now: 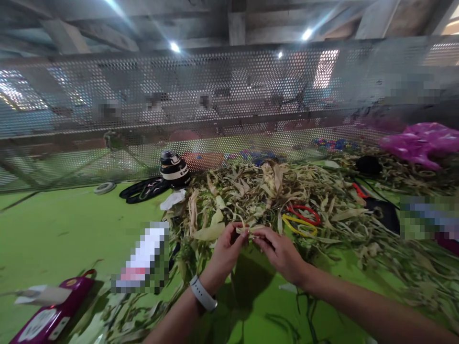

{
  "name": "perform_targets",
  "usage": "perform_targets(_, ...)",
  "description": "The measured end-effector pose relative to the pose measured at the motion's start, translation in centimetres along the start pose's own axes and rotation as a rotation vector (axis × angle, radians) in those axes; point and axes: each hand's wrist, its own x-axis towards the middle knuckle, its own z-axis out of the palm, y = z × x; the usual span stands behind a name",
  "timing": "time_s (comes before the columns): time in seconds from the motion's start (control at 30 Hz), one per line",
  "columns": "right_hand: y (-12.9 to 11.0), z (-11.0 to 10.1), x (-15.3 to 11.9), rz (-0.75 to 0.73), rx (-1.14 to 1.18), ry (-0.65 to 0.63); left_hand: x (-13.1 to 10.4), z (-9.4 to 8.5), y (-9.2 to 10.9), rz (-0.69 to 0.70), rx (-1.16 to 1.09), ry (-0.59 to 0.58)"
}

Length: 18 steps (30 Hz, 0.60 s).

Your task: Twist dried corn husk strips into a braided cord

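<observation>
My left hand (229,243), with a white watch band on its wrist, pinches one end of a small pale strip of dried leaf (244,230) at the middle of the view. Close beside it, my right hand (276,246) has thumb and fingers pressed together on the same pale strip. Just beyond both hands lies a wide pile of dried husk-like leaves (247,184). Scissors with red and yellow handles (301,225) rest on the pile, right of my right hand.
A perforated metal screen (222,105) stands behind the pile. On the green table (68,229) are a black round container (174,171), a black cord, a purple device (53,313) and a blurred item. A pink plastic bag (423,142) lies at the right.
</observation>
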Motion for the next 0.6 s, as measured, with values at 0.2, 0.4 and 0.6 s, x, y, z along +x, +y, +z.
perform_targets(0.2, 0.23, -0.81, 0.26, -0.190, -0.391, 0.033, 0.10, -0.11, 0.01, -0.111, -0.128, -0.057)
perform_targets(0.4, -0.16, -0.96, 0.20, -0.261, -0.554, 0.070, 0.02, 0.06, -0.13, -0.129, -0.184, -0.090)
perform_targets(0.6, -0.36, -0.74, 0.43, 0.049, -0.132, -0.006, -0.09, -0.39, 0.56, -0.138, -0.047, -0.170)
